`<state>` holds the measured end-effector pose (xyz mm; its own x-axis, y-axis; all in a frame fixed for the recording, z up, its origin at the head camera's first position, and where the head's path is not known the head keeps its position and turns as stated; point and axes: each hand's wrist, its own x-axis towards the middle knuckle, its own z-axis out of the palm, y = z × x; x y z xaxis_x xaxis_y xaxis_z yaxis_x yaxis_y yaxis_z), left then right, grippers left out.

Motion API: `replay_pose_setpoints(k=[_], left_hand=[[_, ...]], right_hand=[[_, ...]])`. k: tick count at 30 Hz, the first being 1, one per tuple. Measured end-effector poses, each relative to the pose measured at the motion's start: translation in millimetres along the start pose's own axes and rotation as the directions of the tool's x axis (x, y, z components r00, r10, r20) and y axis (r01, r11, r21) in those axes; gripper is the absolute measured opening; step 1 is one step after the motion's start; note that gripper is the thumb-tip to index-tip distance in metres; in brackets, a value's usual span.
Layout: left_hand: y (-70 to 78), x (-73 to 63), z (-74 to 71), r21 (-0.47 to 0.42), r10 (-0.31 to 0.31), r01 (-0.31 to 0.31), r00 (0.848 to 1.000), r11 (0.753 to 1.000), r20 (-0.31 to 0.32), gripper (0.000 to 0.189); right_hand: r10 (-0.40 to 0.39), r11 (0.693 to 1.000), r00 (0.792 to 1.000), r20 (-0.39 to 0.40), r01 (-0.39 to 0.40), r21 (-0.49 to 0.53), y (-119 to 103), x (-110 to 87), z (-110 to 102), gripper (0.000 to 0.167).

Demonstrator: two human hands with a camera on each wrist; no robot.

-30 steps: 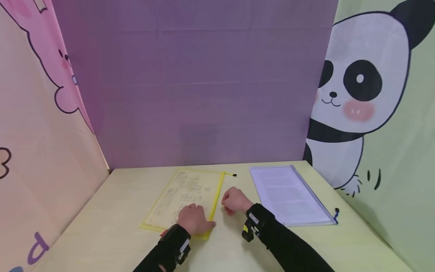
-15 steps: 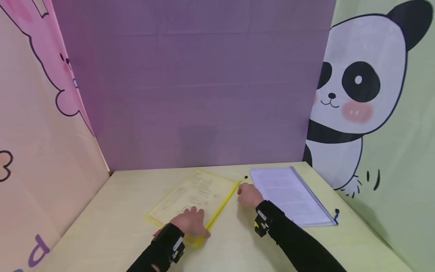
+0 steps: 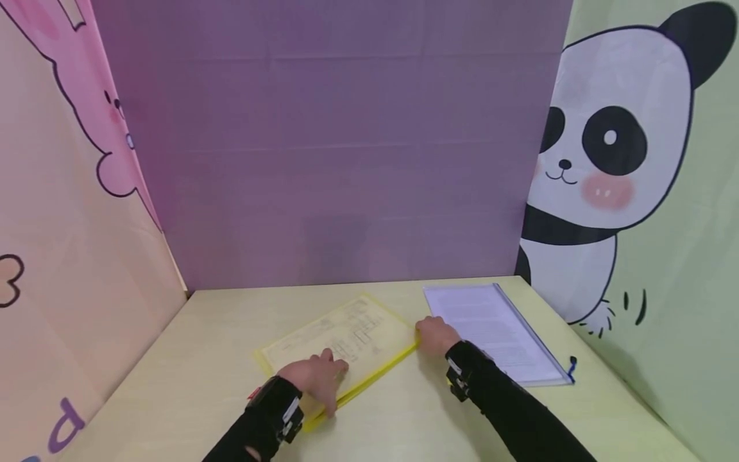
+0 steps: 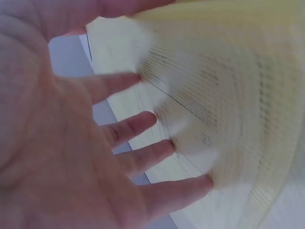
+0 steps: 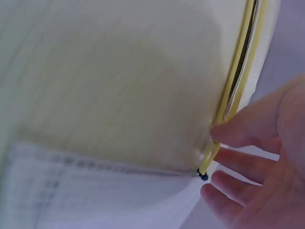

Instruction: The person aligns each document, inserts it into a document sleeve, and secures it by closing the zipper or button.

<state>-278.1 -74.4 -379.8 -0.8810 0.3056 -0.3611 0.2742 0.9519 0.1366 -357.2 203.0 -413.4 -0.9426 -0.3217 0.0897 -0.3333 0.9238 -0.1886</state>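
Observation:
A yellow mesh zip pouch (image 3: pixel 369 333) with a printed sheet showing through lies slanted on the table in the head view. My left hand (image 3: pixel 314 377) rests on its near left part. In the left wrist view the spread fingers (image 4: pixel 155 157) press fingertips into the mesh, with the thumb along the yellow edge. My right hand (image 3: pixel 435 335) is at the far right corner. There, in the right wrist view, thumb and index finger pinch the yellow zipper pull (image 5: pixel 209 155), which has a black tip. A dark gap shows between the yellow zip strips (image 5: pixel 233 86).
To the right on the pale table (image 3: pixel 190 372) lies a second pouch (image 3: pixel 485 333), whitish, with printed paper inside and a blue zipper pull (image 3: pixel 572 367) at its near right corner. A purple panel (image 3: pixel 346 141) stands behind the table.
The yellow pouch has turned clockwise, its far zip end swinging right and nearer. My left hand moved left and nearer with it. My right hand moved right and now pinches the zipper pull.

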Motion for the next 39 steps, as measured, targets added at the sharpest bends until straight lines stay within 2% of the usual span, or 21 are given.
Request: replay_pose_setpoints(k=[4,14,20,24,26,28,31,33,36,38,39], left_hand=[[-5.1,0.4,-0.2,-0.029,0.020,-0.020,1.000,0.999,0.016,0.083],[-11.4,0.0,-1.0,-0.037,0.038,-0.037,0.999,0.999,0.022,0.081],[-9.3,-2.6,-0.7,-0.041,0.016,-0.015,1.000,0.999,0.014,0.080],[-9.1,-4.0,-1.3,-0.034,0.004,-0.003,1.000,0.999,0.013,0.081],[-9.8,-3.6,-1.0,-0.032,0.000,0.000,1.000,0.999,0.014,0.080],[-10.0,-3.5,-0.6,-0.029,0.003,-0.003,1.000,1.000,0.009,0.080],[-8.9,-4.3,-0.6,-0.023,0.006,-0.006,1.000,1.000,0.008,0.079],[-8.8,-4.1,-0.5,-0.022,0.007,-0.007,1.000,1.000,0.009,0.080],[-9.8,-1.0,1.6,-0.025,0.007,-0.006,1.000,1.000,0.009,0.080],[-11.7,2.4,4.8,-0.027,0.002,-0.001,1.000,1.000,0.004,0.082],[-12.6,3.8,6.3,-0.027,0.000,0.000,1.000,1.000,0.000,0.082]], right_hand=[[-0.040,0.999,0.999,-0.010,0.040,-0.032,4.6,-3.0,2.7,0.010],[-0.065,0.980,0.990,-0.127,0.039,-0.193,11.2,-5.7,8.8,0.013],[-0.057,0.971,0.992,-0.113,0.029,-0.237,11.5,-5.8,8.0,0.013],[-0.023,0.975,0.996,-0.090,0.002,-0.222,9.3,-5.3,3.5,0.013],[0.017,0.984,0.997,-0.071,-0.030,-0.175,8.0,-4.8,1.0,0.013],[0.066,0.994,0.997,-0.037,-0.069,-0.084,6.1,-5.2,-2.6,0.012],[0.142,0.987,0.990,0.022,-0.143,0.075,4.9,-5.4,-5.4,0.008],[0.180,0.968,0.982,0.060,-0.188,0.167,4.8,-5.6,-6.3,0.005],[0.217,0.940,0.974,0.061,-0.225,0.257,6.4,-4.7,-4.7,0.008],[0.260,0.900,0.964,0.050,-0.261,0.349,7.1,-3.1,-3.5,0.012],[0.287,0.867,0.957,0.048,-0.281,0.411,7.0,-2.1,-2.7,0.014]])
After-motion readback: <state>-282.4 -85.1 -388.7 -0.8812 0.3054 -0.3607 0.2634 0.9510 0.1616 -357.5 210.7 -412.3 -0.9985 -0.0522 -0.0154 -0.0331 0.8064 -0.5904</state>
